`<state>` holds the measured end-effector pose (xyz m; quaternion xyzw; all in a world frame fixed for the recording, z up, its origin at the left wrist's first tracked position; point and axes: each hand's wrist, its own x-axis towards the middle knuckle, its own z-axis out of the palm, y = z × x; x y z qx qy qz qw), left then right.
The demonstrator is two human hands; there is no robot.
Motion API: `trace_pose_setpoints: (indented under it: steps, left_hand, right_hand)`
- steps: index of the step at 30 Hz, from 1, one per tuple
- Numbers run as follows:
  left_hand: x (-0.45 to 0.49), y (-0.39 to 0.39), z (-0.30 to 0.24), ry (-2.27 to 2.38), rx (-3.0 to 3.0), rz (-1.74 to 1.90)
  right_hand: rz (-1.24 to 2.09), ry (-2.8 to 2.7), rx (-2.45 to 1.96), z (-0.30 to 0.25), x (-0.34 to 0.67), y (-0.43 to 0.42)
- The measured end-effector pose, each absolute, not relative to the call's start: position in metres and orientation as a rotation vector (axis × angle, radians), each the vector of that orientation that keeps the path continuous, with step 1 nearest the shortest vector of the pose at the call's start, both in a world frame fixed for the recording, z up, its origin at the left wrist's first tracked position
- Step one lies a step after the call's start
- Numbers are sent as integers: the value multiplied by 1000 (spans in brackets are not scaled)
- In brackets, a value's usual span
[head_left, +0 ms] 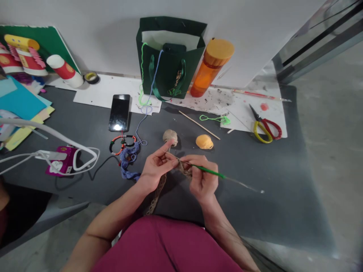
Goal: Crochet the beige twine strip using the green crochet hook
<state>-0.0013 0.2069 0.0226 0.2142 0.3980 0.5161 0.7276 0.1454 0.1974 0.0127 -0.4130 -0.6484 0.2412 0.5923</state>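
Note:
My right hand (203,177) is closed around a crochet hook (210,171) with a green grip and a thin metal shaft. Brown crocheted lace (154,200) hangs down between my arms toward the table's near edge, part of it bunched beside the right fingers. My left hand (157,166) pinches the work near the hook's tip, its index finger raised with beige yarn running over it. Just beyond that finger lies a ball of beige yarn (170,136). A yellow-orange ball (204,142) sits farther right, apart from both hands.
Blue crocheted work (129,162) and beaded bracelets (116,145) lie left of my hands, near a phone (119,112). Behind stand a green paper bag (170,71) and an orange bottle (208,71). Scissors (265,128) lie at right; white cables (82,151) cross the left side.

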Motion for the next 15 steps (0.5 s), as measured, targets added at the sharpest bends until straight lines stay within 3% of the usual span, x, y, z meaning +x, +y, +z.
trace_pose_setpoints:
  steps: [6,15]
  left_hand:
    - [-3,209,25,794,368,1042]
    - [-9,212,25,765,305,938]
  right_hand:
    - [335,-1679,-961,11,145,194]
    - [824,-1048,-1255,8,140,184]
